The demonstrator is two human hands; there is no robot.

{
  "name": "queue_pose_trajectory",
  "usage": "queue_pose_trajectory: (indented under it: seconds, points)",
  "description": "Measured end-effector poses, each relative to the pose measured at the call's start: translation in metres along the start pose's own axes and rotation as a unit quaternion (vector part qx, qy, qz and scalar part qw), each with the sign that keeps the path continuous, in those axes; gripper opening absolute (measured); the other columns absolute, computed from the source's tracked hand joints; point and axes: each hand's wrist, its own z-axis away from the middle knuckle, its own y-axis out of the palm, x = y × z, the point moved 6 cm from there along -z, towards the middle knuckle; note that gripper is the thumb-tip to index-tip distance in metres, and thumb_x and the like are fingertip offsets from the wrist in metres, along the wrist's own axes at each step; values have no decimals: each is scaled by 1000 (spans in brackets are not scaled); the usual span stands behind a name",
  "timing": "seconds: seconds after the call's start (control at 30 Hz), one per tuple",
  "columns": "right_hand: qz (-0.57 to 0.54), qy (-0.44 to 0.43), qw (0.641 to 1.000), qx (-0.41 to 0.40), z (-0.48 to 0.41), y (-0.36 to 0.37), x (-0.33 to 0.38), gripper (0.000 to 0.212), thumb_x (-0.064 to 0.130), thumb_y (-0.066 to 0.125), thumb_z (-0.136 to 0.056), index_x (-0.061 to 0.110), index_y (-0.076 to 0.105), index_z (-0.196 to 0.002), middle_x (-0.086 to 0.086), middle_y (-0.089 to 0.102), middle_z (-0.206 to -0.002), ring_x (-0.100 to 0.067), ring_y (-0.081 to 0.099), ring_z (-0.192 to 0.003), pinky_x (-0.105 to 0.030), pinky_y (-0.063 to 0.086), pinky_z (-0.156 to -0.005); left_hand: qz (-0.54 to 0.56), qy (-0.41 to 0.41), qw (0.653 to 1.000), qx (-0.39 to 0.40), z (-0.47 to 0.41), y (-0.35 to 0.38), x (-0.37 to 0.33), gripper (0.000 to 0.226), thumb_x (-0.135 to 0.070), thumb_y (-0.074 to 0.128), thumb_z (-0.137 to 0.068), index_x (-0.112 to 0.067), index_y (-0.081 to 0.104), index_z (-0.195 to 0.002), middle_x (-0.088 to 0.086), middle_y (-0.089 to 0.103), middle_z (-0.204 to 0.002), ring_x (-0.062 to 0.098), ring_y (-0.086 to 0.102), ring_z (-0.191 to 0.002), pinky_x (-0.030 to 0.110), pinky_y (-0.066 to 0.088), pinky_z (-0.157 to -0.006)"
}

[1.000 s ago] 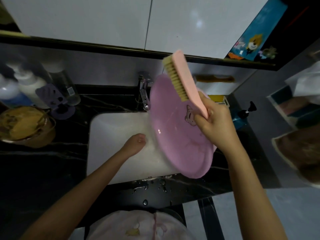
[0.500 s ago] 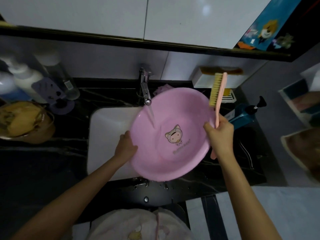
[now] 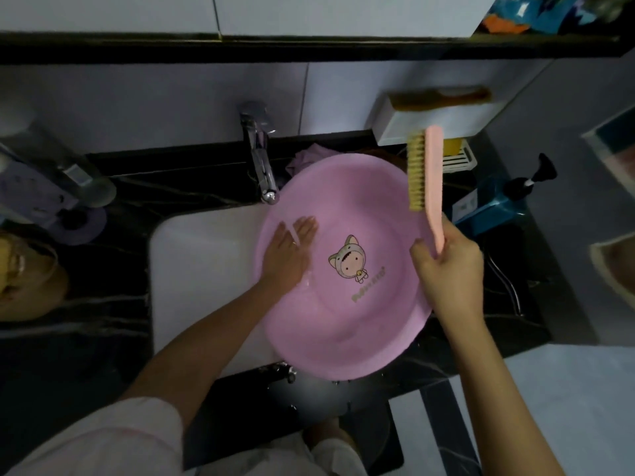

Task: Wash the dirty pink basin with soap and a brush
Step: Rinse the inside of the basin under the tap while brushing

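Observation:
The pink basin (image 3: 364, 324), with a cartoon figure printed inside, lies over the right part of the white sink (image 3: 202, 269), under the tap (image 3: 261, 166). Water runs from the tap onto my left hand (image 3: 287, 254), which lies flat with straight fingers on the basin's inner left side. My right hand (image 3: 445, 262) grips the handle of a pink brush (image 3: 426, 176) and also holds the basin's right rim. The brush stands upright above the rim, bristles facing left, clear of the basin's inside.
Black marble counter (image 3: 103, 338) surrounds the sink. Bottles and a purple holder (image 3: 62, 201) stand at back left, a yellowish bowl (image 3: 24, 273) at far left. A blue pump bottle (image 3: 498, 201) lies at right. A white box with another brush (image 3: 439, 97) sits behind.
The basin has tipped from steeply tilted to nearly level under the running tap. My left hand moved from the basin's left rim onto its inner surface. The brush stays raised in my right hand.

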Motion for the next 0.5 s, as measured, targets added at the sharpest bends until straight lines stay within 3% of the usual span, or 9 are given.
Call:
queue_pose_trajectory:
  seconds: [0.07,0.13,0.23,0.3,0.37,0.43,0.5]
  points:
    - [-15,13,1000,-17,2,-2,3,40,9,56,-88,13,58,-127,4,63,-82,-7,61,-70,-26,55,-64,66,-8,997,34,23,16,-23,65,-30,29,-90,-3,15,-148,11,17,-156,26,21,-143,42,-6,-116]
    - [-14,10,1000,-17,1,-2,9,37,9,56,-87,12,60,-124,7,60,-76,-7,60,-66,-29,56,-63,91,42,994,48,46,27,-43,63,-28,25,-88,4,30,-142,20,31,-149,33,34,-137,39,3,-116]
    - [11,-1,1000,5,1,-1,16,44,10,56,-87,18,55,-130,-1,64,-86,-16,63,-72,-34,57,-65,22,80,996,-32,24,15,-13,55,-21,32,-85,-2,48,-135,16,48,-140,30,50,-127,42,21,-109]
    - [18,-1,1000,13,2,-2,19,47,9,55,-86,20,52,-132,-1,65,-91,-16,63,-75,-32,56,-64,14,56,997,-46,4,-2,12,57,-21,33,-86,-9,44,-140,9,42,-146,24,42,-133,45,17,-111]
    - [12,8,1000,6,0,-3,19,43,8,55,-86,17,57,-127,4,61,-81,-12,60,-67,-27,51,-58,-21,23,998,-46,-3,-4,14,62,-25,34,-87,-12,27,-147,7,27,-154,22,29,-141,49,10,-114]
    - [-2,16,1000,0,-2,-3,21,37,7,55,-85,12,61,-121,12,54,-70,-5,53,-59,-20,44,-54,36,-36,999,13,15,9,-5,74,-26,43,-87,-7,10,-150,11,11,-158,26,18,-144,50,2,-115]
    - [-11,23,1000,-3,-5,-2,23,35,8,55,-86,11,61,-120,13,52,-69,-4,52,-59,-19,42,-54,116,-34,992,29,41,22,-35,76,-25,47,-88,-3,7,-150,15,5,-158,29,11,-145,44,-3,-117]
